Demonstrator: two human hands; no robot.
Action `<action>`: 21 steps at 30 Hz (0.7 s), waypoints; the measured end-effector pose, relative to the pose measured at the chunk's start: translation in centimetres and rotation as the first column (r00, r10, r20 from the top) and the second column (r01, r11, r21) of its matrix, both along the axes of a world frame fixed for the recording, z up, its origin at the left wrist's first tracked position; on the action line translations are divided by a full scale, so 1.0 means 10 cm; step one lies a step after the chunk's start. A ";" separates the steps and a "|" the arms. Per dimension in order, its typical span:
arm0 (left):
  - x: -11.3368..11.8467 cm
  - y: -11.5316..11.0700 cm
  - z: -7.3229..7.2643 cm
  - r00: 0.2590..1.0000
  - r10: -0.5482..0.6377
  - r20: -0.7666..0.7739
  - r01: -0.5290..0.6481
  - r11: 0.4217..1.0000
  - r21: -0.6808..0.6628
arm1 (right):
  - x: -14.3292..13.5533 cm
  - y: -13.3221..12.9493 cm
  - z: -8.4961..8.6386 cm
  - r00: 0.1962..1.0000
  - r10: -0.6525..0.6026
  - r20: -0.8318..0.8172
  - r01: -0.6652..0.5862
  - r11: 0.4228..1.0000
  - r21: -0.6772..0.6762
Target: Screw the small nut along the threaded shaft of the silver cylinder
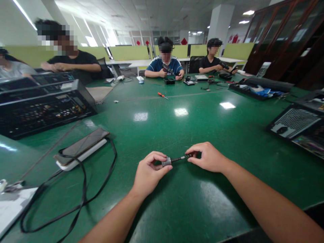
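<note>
Above the green tabletop, my left hand (149,173) is closed around a grey metal cylinder (167,161), held between thumb and fingers. A thin dark rod (177,159) with a silvery section sticks out of the cylinder toward the right. My right hand (209,157) pinches a small dark ridged piece (188,156) in line with the rod's far end. Whether that piece touches the rod or is part of it, I cannot tell. Fingers hide some of both parts.
A phone-like slab (86,143) with a black strap (83,189) lies left. Computer cases (43,108) stand at left and right, the right one with a mesh panel (295,121). An orange screwdriver (162,95) lies ahead. Several people sit across the green table (157,125).
</note>
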State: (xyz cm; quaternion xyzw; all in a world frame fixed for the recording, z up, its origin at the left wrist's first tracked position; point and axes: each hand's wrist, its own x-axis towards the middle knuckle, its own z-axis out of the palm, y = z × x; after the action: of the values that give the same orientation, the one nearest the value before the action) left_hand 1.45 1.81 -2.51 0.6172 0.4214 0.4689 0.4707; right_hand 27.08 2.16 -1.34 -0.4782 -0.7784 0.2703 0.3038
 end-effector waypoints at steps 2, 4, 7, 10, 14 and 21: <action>0.00 0.00 0.00 1.000 -0.007 0.003 0.007 1.000 0.002 | 0.02 0.00 0.01 1.000 -0.007 0.009 0.007 1.000 -0.001; 0.00 0.00 0.00 1.000 -0.014 0.006 0.014 1.000 0.004 | 0.05 0.00 0.03 1.000 -0.015 0.021 0.015 1.000 -0.010; 0.00 0.00 0.01 1.000 -0.016 -0.002 0.016 1.000 0.002 | 0.11 0.00 0.07 0.999 -0.027 0.047 0.028 0.999 -0.025; -0.01 0.00 0.00 1.000 -0.018 -0.017 0.018 1.000 -0.002 | 0.16 0.01 0.09 0.997 -0.032 0.077 0.035 0.999 -0.040; 0.02 0.00 0.01 0.999 -0.031 -0.042 0.031 1.000 0.002 | 0.20 0.05 0.07 0.995 -0.023 0.095 0.030 0.997 -0.070; -0.20 -0.50 0.26 0.910 -0.189 -0.369 0.214 0.976 0.029 | 0.11 0.08 0.03 0.984 0.037 -0.175 -0.088 0.952 -0.295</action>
State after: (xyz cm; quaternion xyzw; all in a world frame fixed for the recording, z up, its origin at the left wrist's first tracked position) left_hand -0.58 -3.17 0.09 0.7493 0.4189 0.3095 0.4089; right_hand 28.21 2.91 -1.00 -0.4697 -0.7146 0.4345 0.2829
